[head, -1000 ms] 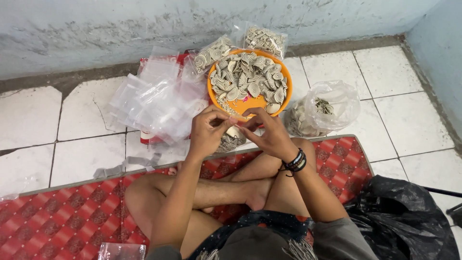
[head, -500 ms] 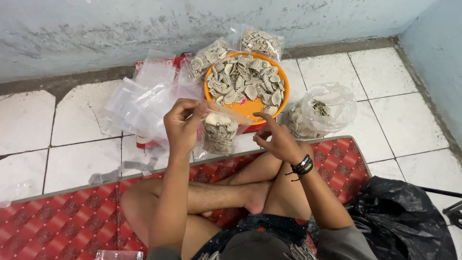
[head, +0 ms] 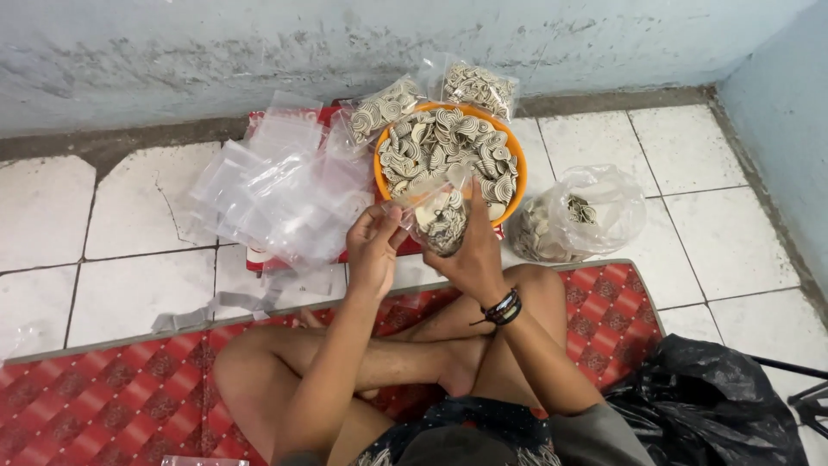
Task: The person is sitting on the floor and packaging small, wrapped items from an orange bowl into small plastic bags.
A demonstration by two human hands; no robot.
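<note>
Your left hand point(head: 373, 250) & right hand point(head: 473, 255) both grip closed on small clear bag point(head: 438, 216) w/ spiral snacks, just before orange bowl point(head: 511, 185).

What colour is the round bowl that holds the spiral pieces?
The bowl is orange; the head view shows it.

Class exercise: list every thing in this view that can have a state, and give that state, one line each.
small clear bag: part-filled, held up by both hands
left hand: pinching the bag's top
right hand: gripping the bag
orange bowl: full of spiral snacks
large plastic bag: slumped, part-filled
empty clear bags: heaped
</note>
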